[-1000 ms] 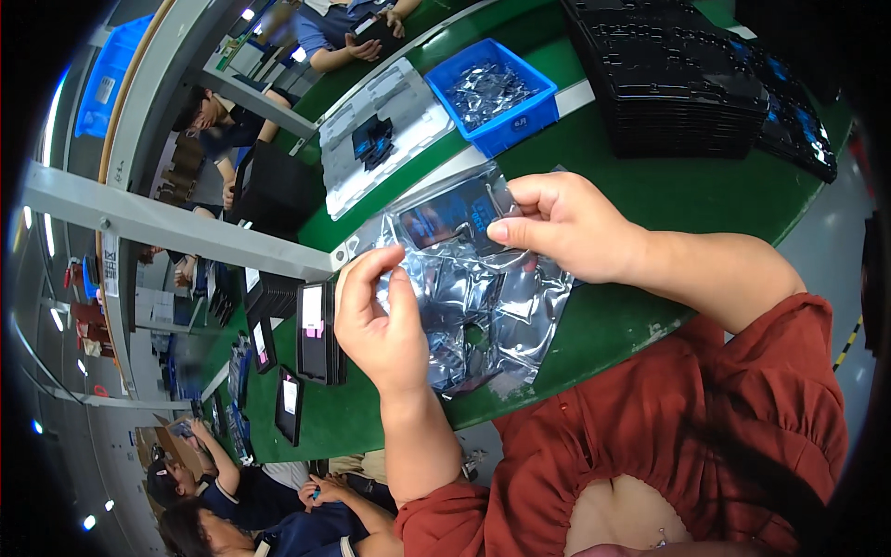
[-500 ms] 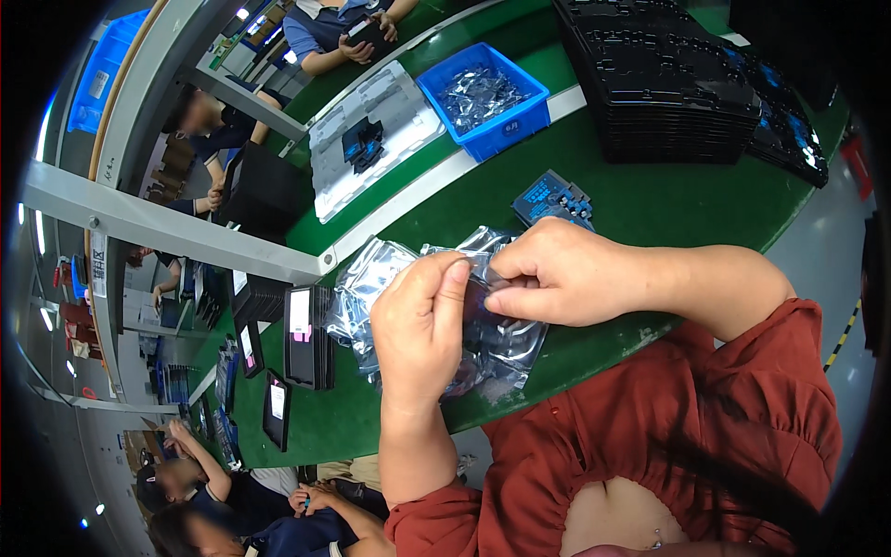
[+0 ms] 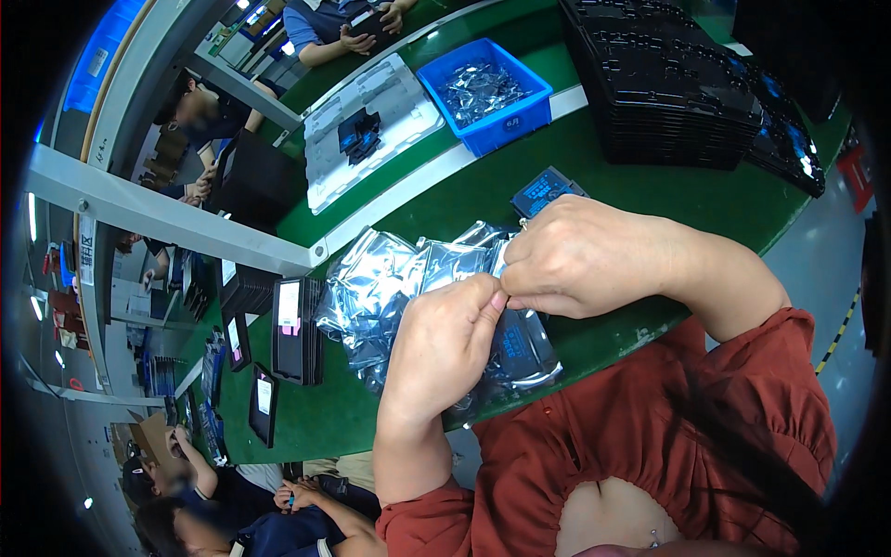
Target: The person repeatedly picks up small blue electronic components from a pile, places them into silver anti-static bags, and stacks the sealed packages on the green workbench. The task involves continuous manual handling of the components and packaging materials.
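Observation:
My left hand [image 3: 438,339] and my right hand [image 3: 580,258] meet with their fingertips pinched together. Between and below them is a shiny antistatic bag [image 3: 548,364], whose gripped edge is mostly hidden by my fingers. Through its film shows a dark flat piece with blue print [image 3: 513,340]. To the left, touching my left hand, lies a pile of crumpled silvery bags [image 3: 369,269]. Just beyond my right hand, small black flat packs with blue print [image 3: 543,190] rest on the green table [image 3: 640,209].
A blue bin [image 3: 501,132] of small silvery packets stands beyond a metal rail. Left of it, a white tray [image 3: 325,172] carries dark pieces. Tall stacked black trays [image 3: 682,130] rise at far right. Narrow black trays [image 3: 297,348] lie left. Co-workers sit across and to the left.
My hands have drawn closer, fingertips now touching. The right hand has turned more knuckles-up. More of the bag with the blue-printed piece shows beneath them, and the view has shifted slightly.

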The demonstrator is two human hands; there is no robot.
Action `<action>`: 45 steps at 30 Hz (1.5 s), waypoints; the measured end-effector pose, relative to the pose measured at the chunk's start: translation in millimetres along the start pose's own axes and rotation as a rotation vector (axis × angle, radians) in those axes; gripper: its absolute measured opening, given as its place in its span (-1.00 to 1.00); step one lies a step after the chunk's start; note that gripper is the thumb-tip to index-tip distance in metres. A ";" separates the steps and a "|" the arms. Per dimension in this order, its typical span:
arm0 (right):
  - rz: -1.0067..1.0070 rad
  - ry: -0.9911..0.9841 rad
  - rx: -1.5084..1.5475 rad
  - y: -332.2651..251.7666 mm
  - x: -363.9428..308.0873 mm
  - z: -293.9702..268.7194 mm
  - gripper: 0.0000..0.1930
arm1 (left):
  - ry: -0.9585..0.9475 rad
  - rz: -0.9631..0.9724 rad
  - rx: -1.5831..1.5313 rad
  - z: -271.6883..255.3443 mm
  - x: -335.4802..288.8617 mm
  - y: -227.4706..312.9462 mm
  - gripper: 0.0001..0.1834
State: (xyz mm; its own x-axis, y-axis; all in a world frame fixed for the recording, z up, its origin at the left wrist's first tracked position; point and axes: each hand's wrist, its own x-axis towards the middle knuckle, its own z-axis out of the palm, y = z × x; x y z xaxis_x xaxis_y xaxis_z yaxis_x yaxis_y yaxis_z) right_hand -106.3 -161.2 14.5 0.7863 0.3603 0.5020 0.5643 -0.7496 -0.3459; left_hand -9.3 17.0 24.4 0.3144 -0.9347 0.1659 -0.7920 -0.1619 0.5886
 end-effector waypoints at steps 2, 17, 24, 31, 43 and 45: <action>0.015 -0.019 -0.020 -4.9 1.3 0.9 -0.80 | -0.005 0.017 0.022 0.4 -2.9 -1.4 -0.88; -0.593 0.257 -0.036 -44.7 -8.6 25.3 -0.84 | 0.384 -0.183 -0.408 -23.4 -1.9 -28.8 -0.83; -0.527 0.164 -0.039 -46.7 -3.0 14.8 -0.80 | 0.541 -0.087 -0.400 -13.6 0.6 -41.8 -0.82; 0.008 0.394 0.177 -14.4 15.7 10.8 -0.85 | 0.654 0.120 -0.133 -6.3 -0.5 -30.5 -0.87; 0.220 0.261 0.248 -13.8 12.7 24.6 -0.91 | 0.688 0.241 0.041 2.0 -2.3 -25.1 -0.96; 0.228 0.232 0.281 -10.9 12.2 23.6 -0.90 | 0.690 0.259 0.081 2.2 -1.4 -24.4 -0.96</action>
State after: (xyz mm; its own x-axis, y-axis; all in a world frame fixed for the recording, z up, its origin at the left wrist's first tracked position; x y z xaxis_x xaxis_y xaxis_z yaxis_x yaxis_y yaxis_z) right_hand -96.9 -135.5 5.8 0.8395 0.0448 0.5415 0.4546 -0.6039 -0.6547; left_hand 8.5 21.6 8.0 0.3483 -0.5389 0.7670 -0.9132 -0.0104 0.4074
